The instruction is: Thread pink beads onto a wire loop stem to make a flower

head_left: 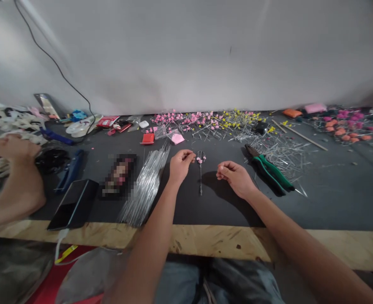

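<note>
A small twisted-wire piece (pixel 200 175) lies upright in view on the dark tabletop, with wire loops and pale pink bits at its far end. Just left of those loops is my left hand (pixel 180 166), thumb and fingertips pinched together. My right hand (pixel 237 178) hovers to the right of the piece, apart from it, its fingers curled and pinched. Whatever either pinch holds, if anything, is too small to make out. A bundle of straight silver wires (pixel 145 183) lies left of my left forearm. Green-handled pliers (pixel 270 171) rest right of my right hand.
Pink-tipped wire stems (pixel 189 120) and yellow-tipped stems (pixel 240 120) are heaped along the wall. Loose wire pieces (pixel 287 154) spread behind the pliers. Left stand a phone (pixel 69 202) and a blurred-out item (pixel 118 177). Another person's hand (pixel 17 147) is at far left.
</note>
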Action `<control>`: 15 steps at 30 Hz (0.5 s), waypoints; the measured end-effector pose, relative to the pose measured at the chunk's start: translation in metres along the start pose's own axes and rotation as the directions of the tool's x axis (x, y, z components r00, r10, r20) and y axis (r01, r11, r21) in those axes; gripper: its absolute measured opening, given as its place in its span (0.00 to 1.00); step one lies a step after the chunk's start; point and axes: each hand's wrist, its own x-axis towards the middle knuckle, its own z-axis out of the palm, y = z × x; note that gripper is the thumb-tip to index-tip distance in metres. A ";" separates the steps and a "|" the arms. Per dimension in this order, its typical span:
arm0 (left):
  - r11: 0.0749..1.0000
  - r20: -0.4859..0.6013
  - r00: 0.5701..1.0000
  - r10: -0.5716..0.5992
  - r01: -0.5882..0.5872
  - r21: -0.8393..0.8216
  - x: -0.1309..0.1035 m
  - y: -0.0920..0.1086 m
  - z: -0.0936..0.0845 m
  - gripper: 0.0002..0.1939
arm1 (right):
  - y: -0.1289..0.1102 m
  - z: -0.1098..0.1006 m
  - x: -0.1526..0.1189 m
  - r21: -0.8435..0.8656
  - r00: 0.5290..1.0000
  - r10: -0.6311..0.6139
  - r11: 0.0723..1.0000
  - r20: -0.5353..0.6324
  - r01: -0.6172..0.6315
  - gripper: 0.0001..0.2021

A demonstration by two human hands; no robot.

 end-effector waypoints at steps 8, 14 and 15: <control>0.999 -0.031 0.999 0.019 -0.020 -0.044 0.005 -0.004 -0.003 0.12 | 0.003 0.001 0.002 -0.059 0.999 -0.036 0.998 -0.027 0.035 0.12; 0.992 -0.099 0.995 -0.026 0.013 -0.127 0.009 -0.007 -0.003 0.13 | 0.002 0.005 0.002 -0.217 0.994 -0.101 0.972 -0.030 0.092 0.11; 0.993 -0.094 0.995 -0.021 0.010 -0.120 0.009 -0.007 -0.003 0.13 | 0.002 0.005 0.002 -0.223 0.995 -0.091 0.971 -0.032 0.082 0.11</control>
